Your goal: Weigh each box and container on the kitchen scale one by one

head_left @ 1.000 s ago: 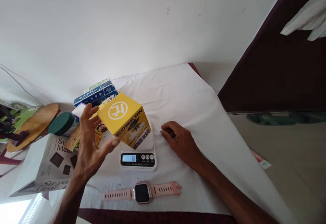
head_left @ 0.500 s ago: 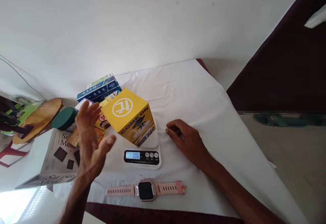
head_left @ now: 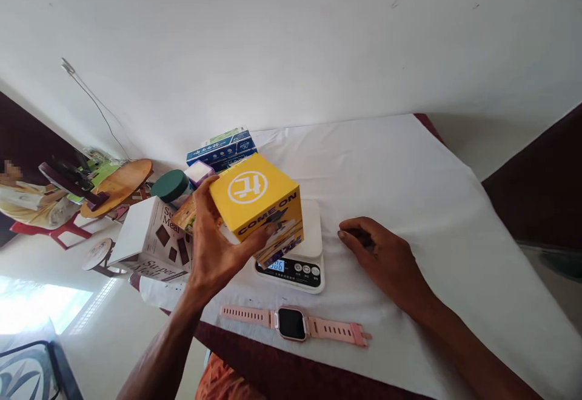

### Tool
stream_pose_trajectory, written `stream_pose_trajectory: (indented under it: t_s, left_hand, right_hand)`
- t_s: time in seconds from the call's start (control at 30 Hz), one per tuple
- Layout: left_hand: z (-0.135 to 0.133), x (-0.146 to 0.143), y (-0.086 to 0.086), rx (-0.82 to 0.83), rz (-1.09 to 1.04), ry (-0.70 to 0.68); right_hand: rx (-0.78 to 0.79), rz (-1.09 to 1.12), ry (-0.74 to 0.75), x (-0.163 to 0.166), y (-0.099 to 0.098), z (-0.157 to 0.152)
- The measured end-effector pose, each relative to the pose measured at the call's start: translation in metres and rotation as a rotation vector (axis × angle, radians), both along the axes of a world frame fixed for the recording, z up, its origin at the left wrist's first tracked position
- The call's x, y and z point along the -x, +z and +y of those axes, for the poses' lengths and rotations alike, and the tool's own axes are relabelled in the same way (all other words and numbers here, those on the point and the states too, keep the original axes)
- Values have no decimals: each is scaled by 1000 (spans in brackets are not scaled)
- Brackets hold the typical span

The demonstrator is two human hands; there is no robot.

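A yellow printed box (head_left: 250, 188) with "COME ON" on its side is in the grip of my left hand (head_left: 218, 248). The thumb presses its front face while the fingers go round the far left side, partly hidden. Under and behind the box is a white kitchen scale (head_left: 313, 230); the box's lower corner covers part of its lit display. Whether the box still touches the plate I cannot tell. My right hand (head_left: 382, 254) rests on the cloth right of the scale, fingers loosely curled, nothing visible in them. A pink smartwatch (head_left: 292, 323) lies flat in front of the scale.
Left of the scale stand a white "Super Meal" box (head_left: 157, 239), a green-lidded jar (head_left: 170, 186) and blue boxes (head_left: 222, 151). A white cloth (head_left: 364, 170) covers the table, against a wall. Beyond, a person (head_left: 31, 200) sits near a round wooden table (head_left: 125, 185).
My left hand has closed on the yellow box, which has shifted slightly towards me over the scale's display. The view has swung left. My right hand stays on the cloth.
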State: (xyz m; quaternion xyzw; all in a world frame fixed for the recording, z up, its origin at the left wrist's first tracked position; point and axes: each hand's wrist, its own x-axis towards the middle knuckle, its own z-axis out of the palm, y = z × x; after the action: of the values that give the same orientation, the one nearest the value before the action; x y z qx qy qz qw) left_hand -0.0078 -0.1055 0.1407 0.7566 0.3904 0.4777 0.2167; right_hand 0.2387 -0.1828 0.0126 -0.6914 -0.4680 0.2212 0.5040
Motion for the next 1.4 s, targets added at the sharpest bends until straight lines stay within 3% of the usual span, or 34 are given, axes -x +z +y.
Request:
stream_pose_trajectory:
  t_s: [0.17,0.4,0.6,0.77,0.87,1.03,1.2,1.27,1.33,1.4]
  left_hand:
    - [-31,60,14,-44,100,160]
    - [-37,105,-19,11,130,323]
    - [-27,105,-47,-9,108,322]
    - [-20,96,-56,17,16,347]
    - [-18,92,-56,20,49,353]
    - [-23,95,-48,-121,125,339]
    - [-49,101,-31,-307,138,335]
    - [-66,95,-31,-417,86,178]
    - [-81,80,-43,-484,95,-235]
    - [-91,59,-67,-513,173,-715]
  right_hand:
    - [11,-13,-7,3,2,0]
    - [16,-55,-8,5,2,-1]
    - [24,-76,-22,7,1,-1]
    - [59,-97,-35,9,2,-2]
    - [83,-83,-48,11,1,-2]
    - [130,-97,-33,12,5,0]
    - [225,-142,3,11,20,-1]
    - [269,-144,10,12,23,-1]
    - [288,-146,-1,12,23,-1]
    - [279,-163,-23,13,19,1]
